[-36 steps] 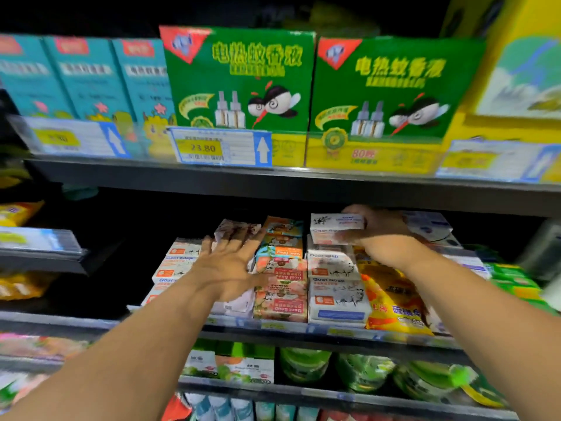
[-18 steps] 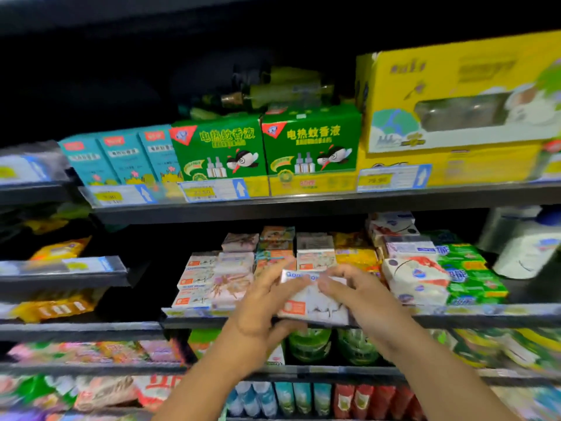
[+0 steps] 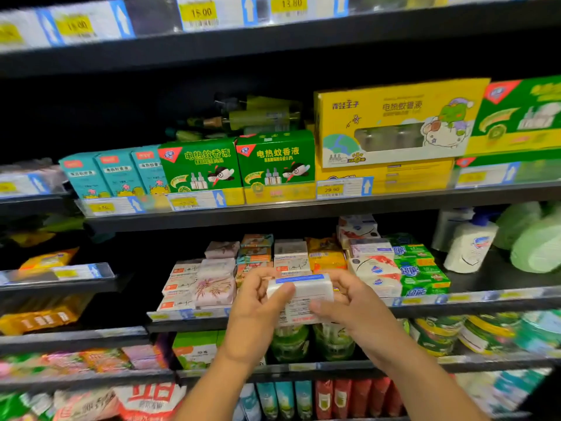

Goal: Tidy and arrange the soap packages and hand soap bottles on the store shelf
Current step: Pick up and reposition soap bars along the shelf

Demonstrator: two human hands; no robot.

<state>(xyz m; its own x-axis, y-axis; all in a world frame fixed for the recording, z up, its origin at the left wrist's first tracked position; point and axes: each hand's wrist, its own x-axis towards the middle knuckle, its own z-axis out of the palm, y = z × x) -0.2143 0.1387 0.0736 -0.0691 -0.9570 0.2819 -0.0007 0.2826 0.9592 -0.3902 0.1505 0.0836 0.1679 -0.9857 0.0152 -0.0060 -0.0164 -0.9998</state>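
I hold a white soap package (image 3: pixel 303 294) with a blue stripe in front of the middle shelf, its printed back turned toward me. My left hand (image 3: pixel 258 302) grips its left end with the thumb on top. My right hand (image 3: pixel 349 302) grips its right end. Behind it, stacked soap packages (image 3: pixel 212 278) fill the shelf in several columns: white, pink, orange and yellow ones, with green packs (image 3: pixel 420 268) at the right. A white hand soap bottle (image 3: pixel 469 247) with a blue pump stands further right.
The shelf above carries green mosquito-liquid boxes (image 3: pixel 239 162), teal boxes (image 3: pixel 112 174) and a big yellow box (image 3: pixel 394 123). Price-tag rails (image 3: pixel 343 188) line each shelf edge. Green tubs (image 3: pixel 437 332) and bagged goods sit on the lower shelves. Green refill bags (image 3: pixel 534 238) lie at far right.
My right hand took a white soap package from the top of a stack and brought it forward. My left hand left the shelf and joined it; the package has been turned over. The view pulled back.
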